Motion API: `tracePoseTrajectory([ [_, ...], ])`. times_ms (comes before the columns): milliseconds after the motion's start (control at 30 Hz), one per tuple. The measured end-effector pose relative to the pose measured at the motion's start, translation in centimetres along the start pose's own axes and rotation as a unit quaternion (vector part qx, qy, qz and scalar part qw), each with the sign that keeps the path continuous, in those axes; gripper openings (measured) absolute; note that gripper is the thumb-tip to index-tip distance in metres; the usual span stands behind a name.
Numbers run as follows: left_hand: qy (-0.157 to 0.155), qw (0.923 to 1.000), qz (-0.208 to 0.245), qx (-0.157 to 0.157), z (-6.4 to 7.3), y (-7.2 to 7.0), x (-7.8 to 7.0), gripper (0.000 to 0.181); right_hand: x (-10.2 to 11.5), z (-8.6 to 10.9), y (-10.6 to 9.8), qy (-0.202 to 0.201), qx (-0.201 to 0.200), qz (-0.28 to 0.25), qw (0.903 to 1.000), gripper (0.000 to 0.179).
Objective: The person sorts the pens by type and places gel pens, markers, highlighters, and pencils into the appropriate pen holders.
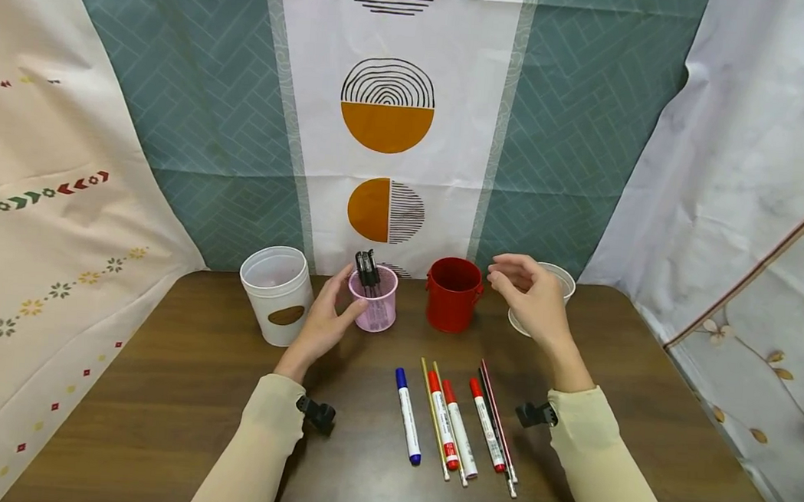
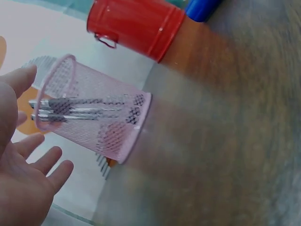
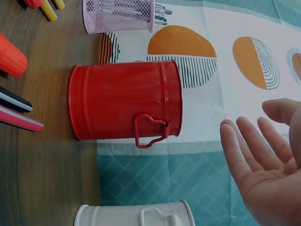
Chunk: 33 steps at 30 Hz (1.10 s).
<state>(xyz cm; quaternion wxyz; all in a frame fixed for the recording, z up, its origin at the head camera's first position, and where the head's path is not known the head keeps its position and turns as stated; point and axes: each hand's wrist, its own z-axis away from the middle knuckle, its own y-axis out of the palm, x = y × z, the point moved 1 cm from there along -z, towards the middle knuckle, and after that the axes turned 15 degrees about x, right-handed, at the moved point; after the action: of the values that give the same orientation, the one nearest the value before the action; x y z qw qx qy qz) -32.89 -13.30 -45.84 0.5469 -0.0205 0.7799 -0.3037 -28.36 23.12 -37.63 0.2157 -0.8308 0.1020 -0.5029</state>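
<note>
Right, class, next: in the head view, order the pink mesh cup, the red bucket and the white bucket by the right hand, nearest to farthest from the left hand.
1. Pink mesh cup: just right of the left hand.
2. Red bucket: further right, in between.
3. White bucket: farthest right, partly hidden by the right hand.

I've room L of blue marker [image 1: 409,416]; tight gap btwn pink cup [image 1: 386,311] & red bucket [image 1: 451,304]; white bin [image 1: 263,304] hems my L grip [image 1: 327,315] on L.
</note>
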Motion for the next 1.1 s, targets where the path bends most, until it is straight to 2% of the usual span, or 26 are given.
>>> tracePoseTrajectory([
  [167,0.014,0.9992,-0.037,-0.005,0.3,-0.7,-1.6,0.077,-0.5,-0.1,-0.1,0.009,-0.010,0.002,0.9999,0.029],
  [333,0.022,0.9952,-0.092,-0.023,0.4,-1.0,-4.0,0.072,-1.4,-0.4,0.2,0.009,-0.010,-0.005,0.9999,0.035],
  [467,0.042,0.9918,-0.113,-0.042,0.5,-1.1,-6.0,0.065,-1.9,-0.6,0.5,0.001,-0.006,-0.017,0.9998,0.039],
  [567,0.056,0.9908,-0.115,-0.045,0.7,-0.8,-7.3,0.059,-2.3,-0.7,0.6,-0.007,-0.004,-0.029,0.9996,0.044],
  [700,0.049,0.9942,-0.093,-0.022,1.3,-0.4,-9.0,0.049,-2.9,-1.0,0.9,-0.004,0.014,-0.036,0.9992,0.054],
  [833,0.026,0.9966,-0.078,0.003,1.8,0.1,-10.2,0.041,-3.6,-1.3,1.3,0.012,0.042,-0.050,0.9978,0.067],
  [967,0.011,0.9967,-0.078,0.021,2.3,0.6,-10.6,0.035,-4.1,-1.3,1.6,0.033,0.068,-0.070,0.9947,0.078],
  [1100,0.005,0.9954,-0.090,0.033,2.8,1.1,-10.3,0.030,-5.1,-1.2,2.1,0.053,0.089,-0.090,0.9905,0.082],
])
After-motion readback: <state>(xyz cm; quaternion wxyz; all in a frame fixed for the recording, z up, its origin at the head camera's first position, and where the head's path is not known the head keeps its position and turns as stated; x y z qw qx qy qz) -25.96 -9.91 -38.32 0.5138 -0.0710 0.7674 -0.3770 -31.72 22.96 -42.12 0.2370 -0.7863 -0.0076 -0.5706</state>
